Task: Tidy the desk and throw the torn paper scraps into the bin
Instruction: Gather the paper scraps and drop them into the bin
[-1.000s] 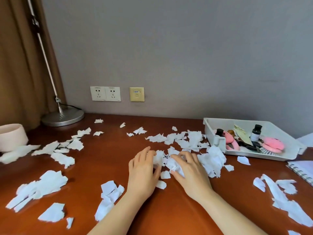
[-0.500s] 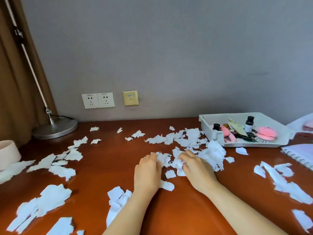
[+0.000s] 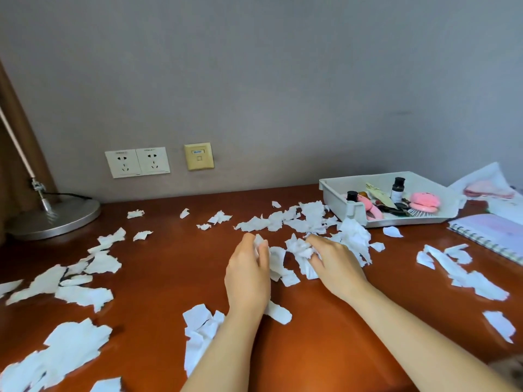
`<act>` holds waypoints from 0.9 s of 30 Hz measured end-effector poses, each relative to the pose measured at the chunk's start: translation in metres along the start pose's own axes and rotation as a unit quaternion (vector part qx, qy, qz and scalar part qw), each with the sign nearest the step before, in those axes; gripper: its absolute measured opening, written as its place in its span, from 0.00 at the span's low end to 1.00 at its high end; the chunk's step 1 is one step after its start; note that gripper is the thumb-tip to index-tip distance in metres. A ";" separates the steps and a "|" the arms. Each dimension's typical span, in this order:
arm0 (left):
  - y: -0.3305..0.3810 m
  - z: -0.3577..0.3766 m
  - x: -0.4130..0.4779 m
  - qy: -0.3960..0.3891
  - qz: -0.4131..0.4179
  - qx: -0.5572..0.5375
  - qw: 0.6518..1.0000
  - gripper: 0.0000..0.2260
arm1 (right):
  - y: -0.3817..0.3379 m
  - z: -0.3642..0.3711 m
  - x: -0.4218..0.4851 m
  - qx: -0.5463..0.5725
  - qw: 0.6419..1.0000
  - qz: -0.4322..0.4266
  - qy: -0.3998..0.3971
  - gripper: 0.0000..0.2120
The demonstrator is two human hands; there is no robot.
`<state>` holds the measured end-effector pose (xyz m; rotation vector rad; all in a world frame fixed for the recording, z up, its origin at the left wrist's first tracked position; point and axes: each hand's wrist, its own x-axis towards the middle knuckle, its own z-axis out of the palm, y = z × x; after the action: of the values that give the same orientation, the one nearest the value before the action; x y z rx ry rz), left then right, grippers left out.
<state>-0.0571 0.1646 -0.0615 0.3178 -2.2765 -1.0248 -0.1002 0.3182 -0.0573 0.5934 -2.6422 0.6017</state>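
legible text: none | white double wall socket plate (image 3: 137, 162), well left of the white plastic tray (image 3: 336, 199): small print along top edge, too blurred | yellow square wall data plate (image 3: 199, 156), left of tray: blue label strip, unreadable | small black-capped bottle (image 3: 396, 193), inside tray: label too small

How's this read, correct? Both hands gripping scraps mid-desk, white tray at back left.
Wrong on the tray. In the head view, the white tray sits at back right. The left hand and right hand do grip paper scraps mid-desk.
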 end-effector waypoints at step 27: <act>0.024 -0.014 -0.011 0.025 0.084 -0.050 0.995 0.17 | 0.002 -0.012 0.005 0.194 0.977 0.022 0.088 0.11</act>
<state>-0.0391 0.1777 -0.0415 0.1073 -2.1584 -1.0286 -0.1024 0.3238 -0.0451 0.5577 -2.3897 1.1427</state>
